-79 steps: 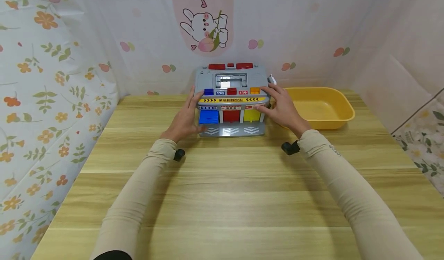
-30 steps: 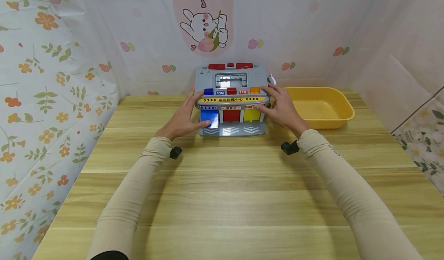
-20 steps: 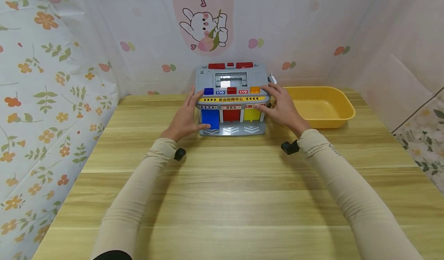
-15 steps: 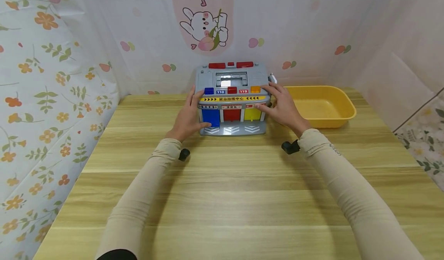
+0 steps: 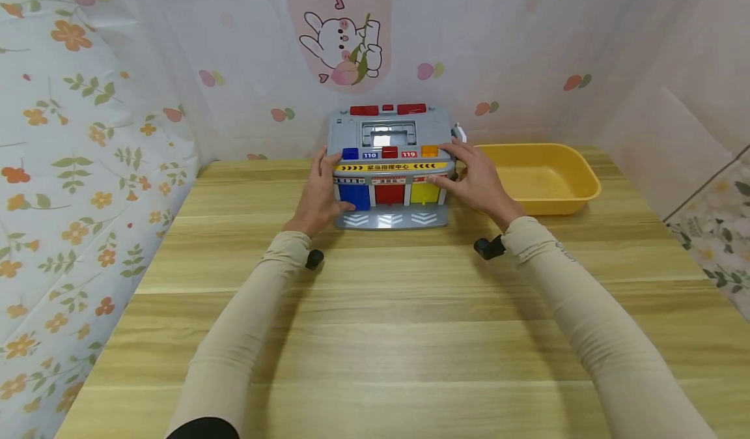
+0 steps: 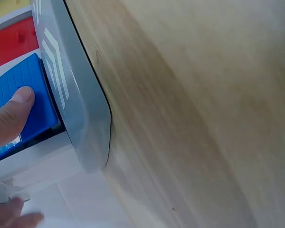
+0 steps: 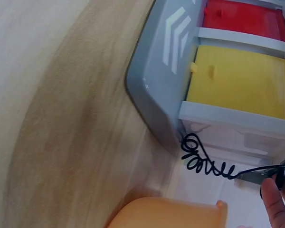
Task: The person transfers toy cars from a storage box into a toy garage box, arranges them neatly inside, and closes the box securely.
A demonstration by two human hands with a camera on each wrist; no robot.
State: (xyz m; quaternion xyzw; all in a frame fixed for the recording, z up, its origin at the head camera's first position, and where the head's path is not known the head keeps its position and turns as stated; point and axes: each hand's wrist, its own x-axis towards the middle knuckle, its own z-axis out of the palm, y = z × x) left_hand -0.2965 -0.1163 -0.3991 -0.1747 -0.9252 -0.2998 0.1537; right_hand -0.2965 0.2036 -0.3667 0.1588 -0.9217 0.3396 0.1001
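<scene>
A grey toy emergency station [image 5: 389, 165] stands at the back of the table, with a blue door [image 5: 354, 197], a red door [image 5: 389, 194] and a yellow door [image 5: 424, 193]. My left hand [image 5: 319, 198] is at its left side. The left thumb [image 6: 14, 111] presses on the lower part of the blue door, which stands slightly out from its frame with a dark gap along its edge. My right hand [image 5: 483, 182] holds the upper right corner, thumb across the front above the yellow door and fingers on the top and side. A coiled black cord [image 7: 202, 161] hangs on the right side.
A yellow plastic basin [image 5: 539, 175] stands just right of the toy. Behind is a patterned cloth [image 5: 234, 55] hung as a wall. Bare wood tabletop [image 5: 398, 322] spreads in front. A white piece [image 5: 459, 133] juts from the toy's right side.
The blue door has swung from sticking outward down and in, nearly level with its frame. My left thumb has gone from below the door to its lower front; the right hand stayed put.
</scene>
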